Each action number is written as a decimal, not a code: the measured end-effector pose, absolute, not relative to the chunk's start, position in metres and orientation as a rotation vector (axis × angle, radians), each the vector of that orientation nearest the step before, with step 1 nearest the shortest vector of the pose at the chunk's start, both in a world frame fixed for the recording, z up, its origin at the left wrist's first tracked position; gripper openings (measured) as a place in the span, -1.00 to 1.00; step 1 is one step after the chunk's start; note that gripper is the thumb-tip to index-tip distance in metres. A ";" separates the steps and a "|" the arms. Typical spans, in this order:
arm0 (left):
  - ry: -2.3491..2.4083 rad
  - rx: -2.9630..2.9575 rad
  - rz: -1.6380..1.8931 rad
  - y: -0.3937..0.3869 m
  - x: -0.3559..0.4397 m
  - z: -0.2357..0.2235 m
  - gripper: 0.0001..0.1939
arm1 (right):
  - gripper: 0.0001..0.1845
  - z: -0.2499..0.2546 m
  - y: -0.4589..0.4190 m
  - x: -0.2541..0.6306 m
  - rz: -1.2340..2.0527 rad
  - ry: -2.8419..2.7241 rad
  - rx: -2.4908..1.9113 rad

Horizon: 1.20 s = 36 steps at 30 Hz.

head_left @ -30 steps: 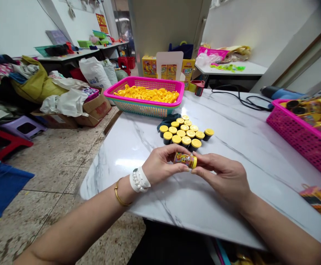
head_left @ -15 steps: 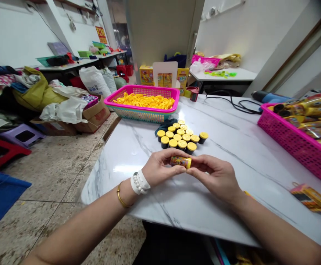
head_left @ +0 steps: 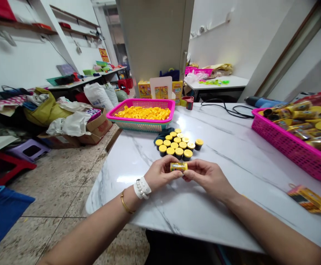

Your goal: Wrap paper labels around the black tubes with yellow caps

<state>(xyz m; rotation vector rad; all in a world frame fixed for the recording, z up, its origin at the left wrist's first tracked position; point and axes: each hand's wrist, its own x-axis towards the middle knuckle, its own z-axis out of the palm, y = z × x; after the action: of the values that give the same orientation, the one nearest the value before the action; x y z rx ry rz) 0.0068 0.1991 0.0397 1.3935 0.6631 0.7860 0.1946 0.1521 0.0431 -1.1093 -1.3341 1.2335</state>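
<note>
Crosswise, holding a small printed tube (head_left: 177,166) between left hand (head_left: 159,173) and right hand (head_left: 211,179), above the white table (head_left: 204,221), with its long axis left to right. Clasping its body with left fingers, pinching its yellow end (head_left: 186,166) with right ones, apparently, given half-hidden fingertips.

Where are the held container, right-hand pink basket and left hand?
Held container (head_left: 178,167): head view, on its body.
Right-hand pink basket (head_left: 292,150): head view, on its side wall.
Left hand (head_left: 159,173): head view, on its back.
</note>
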 end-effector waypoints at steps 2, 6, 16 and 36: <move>0.652 1.337 0.767 0.201 0.007 0.040 -0.53 | -0.62 0.040 0.153 0.198 1.106 -1.395 -1.082; 0.680 1.211 0.698 0.202 0.006 0.040 -0.50 | -0.71 0.036 0.152 0.203 0.769 -1.608 -0.996; 0.576 1.730 0.885 0.196 0.003 0.044 -0.78 | -0.64 0.048 0.150 0.196 1.315 -1.211 -1.217; 0.478 1.021 0.448 0.196 0.012 0.041 -0.49 | -0.76 0.039 0.148 0.210 1.299 -1.436 -0.852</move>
<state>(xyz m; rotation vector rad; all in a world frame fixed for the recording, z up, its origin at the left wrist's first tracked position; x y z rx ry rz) 0.0115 0.1959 0.0412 1.0212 0.4781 0.4484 0.2098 0.1480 0.0394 -0.8516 -1.4362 1.2986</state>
